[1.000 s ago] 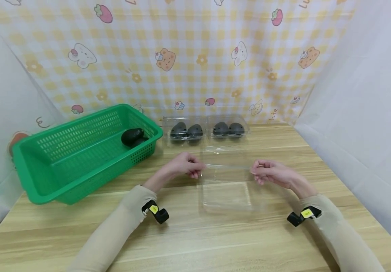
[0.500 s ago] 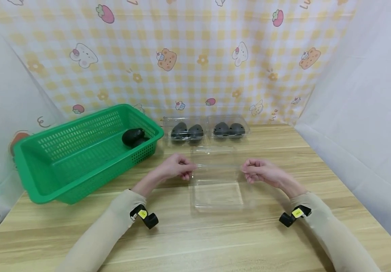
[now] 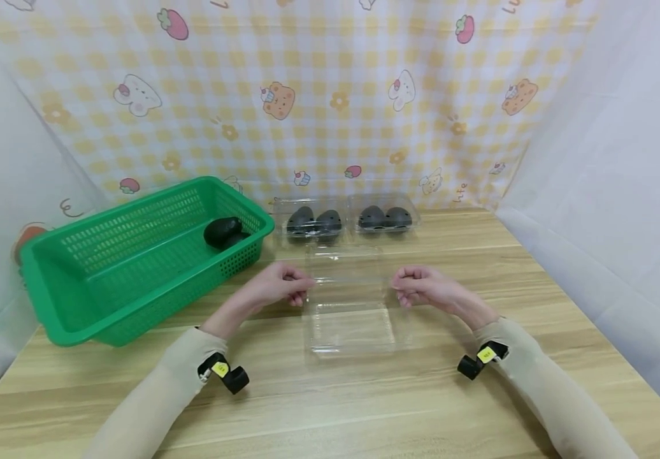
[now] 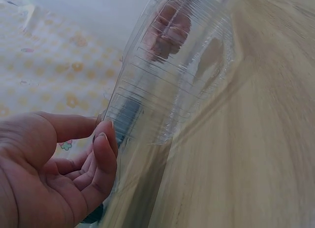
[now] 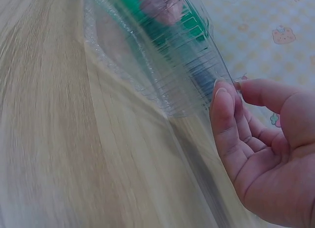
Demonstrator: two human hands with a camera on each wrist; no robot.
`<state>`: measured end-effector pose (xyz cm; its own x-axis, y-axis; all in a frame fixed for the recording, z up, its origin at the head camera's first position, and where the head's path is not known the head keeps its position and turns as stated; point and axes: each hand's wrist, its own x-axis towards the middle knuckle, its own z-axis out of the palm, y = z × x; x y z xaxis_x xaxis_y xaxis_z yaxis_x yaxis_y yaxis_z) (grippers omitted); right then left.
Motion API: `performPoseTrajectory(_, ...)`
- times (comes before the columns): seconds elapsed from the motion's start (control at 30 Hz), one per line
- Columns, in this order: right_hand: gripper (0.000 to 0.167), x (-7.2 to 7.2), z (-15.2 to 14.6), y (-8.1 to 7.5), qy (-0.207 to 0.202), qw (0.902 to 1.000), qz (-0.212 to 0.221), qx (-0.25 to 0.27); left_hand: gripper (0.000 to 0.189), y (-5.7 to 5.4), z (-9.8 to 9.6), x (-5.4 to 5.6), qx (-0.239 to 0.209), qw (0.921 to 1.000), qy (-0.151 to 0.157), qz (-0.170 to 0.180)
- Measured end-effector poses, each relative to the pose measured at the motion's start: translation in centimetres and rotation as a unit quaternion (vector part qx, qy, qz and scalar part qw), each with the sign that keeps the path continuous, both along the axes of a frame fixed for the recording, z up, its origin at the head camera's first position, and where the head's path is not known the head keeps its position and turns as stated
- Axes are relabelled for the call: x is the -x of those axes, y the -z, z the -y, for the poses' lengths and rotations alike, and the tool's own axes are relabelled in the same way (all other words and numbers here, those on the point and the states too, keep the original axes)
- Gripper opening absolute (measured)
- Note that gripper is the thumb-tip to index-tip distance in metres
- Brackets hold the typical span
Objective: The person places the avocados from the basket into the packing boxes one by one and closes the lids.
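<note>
Nearest us, the wooden bench (image 3: pixel 330 408) runs forward to a clear plastic box (image 3: pixel 350 328), standing open between the two hands, wood grain showing through its near part. We see the left hand (image 3: pixel 278 284) pinching its left edge between thumb and fingertips, and the right hand (image 3: pixel 429 288) pinching its right edge likewise. Off to the left, a slanted green basket (image 3: pixel 175 296) holds two dark fruits (image 3: pixel 223 232) huddled at its right end. Behind the open box stand two more clear boxes (image 3: pixel 384 199), side by side, each with a pair of dark fruits inside; whether their lids are fastened we cannot tell. Beyond hangs a yellow-checked cloth (image 3: pixel 336 76).
</note>
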<state>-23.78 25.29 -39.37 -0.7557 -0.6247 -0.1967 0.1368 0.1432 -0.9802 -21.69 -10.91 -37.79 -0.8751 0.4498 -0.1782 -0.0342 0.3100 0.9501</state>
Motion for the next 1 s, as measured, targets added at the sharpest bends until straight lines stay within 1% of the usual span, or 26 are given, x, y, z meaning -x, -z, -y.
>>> performPoseTrajectory(0.1, 0.01, 0.0, 0.7, 0.0, -0.002, 1.0, 0.003, 0.003, 0.027, 0.0, 0.6, -0.2, 0.007, 0.9999, -0.004, -0.006)
performPoseTrajectory(0.4, 0.005, 0.2, 2.5, 0.0, -0.013, 0.9997, 0.009, 0.021, 0.031, 0.1, 2.2, -0.6, 0.024, 0.9994, -0.026, 0.002)
performPoseTrajectory(0.67, 0.017, 0.3, 3.7, -0.1, -0.012, 0.9998, 0.0, 0.017, 0.032, -0.1, 3.3, -0.8, 0.034, 0.9988, -0.036, -0.001)
performPoseTrajectory(0.87, 0.019, 0.5, 4.4, 0.0, -0.013, 0.9996, -0.005, 0.022, 0.031, -0.3, 3.9, -1.1, 0.039, 0.9984, -0.041, 0.008)
performPoseTrajectory(1.0, 0.022, 0.5, 4.8, 0.1, -0.011, 0.9997, -0.005, 0.023, 0.031, -0.2, 4.2, -1.0, 0.039, 0.9984, -0.04, 0.006)
